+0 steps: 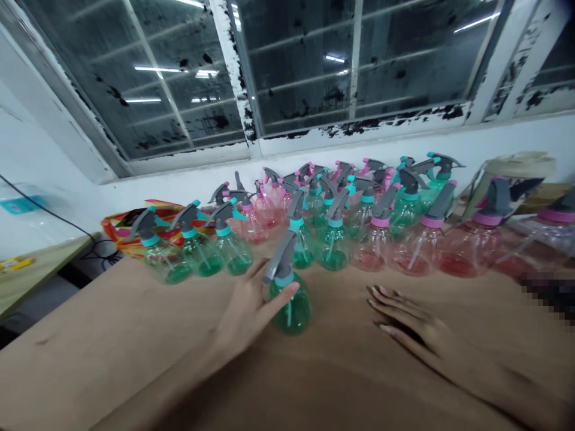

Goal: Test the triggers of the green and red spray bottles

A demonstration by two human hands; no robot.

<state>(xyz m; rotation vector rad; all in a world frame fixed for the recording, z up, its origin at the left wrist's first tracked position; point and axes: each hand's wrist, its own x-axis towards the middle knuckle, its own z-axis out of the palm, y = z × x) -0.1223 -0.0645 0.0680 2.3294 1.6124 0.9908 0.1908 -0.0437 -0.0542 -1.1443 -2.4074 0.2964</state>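
Note:
My left hand [250,311] is wrapped round the neck and body of a green spray bottle [291,308] with a grey trigger head, standing upright on the brown table [135,347]. My right hand [411,323] lies flat on the table to the right of it, fingers stretched out, holding nothing. Behind both hands stand several rows of green spray bottles [197,254] and pink spray bottles [411,251], all with grey triggers.
A window [314,66] with peeling white frames runs along the back wall. A red and yellow bag [119,230] lies at the table's far left. A beige container [516,167] stands at the far right. A second table [36,269] sits at the left edge.

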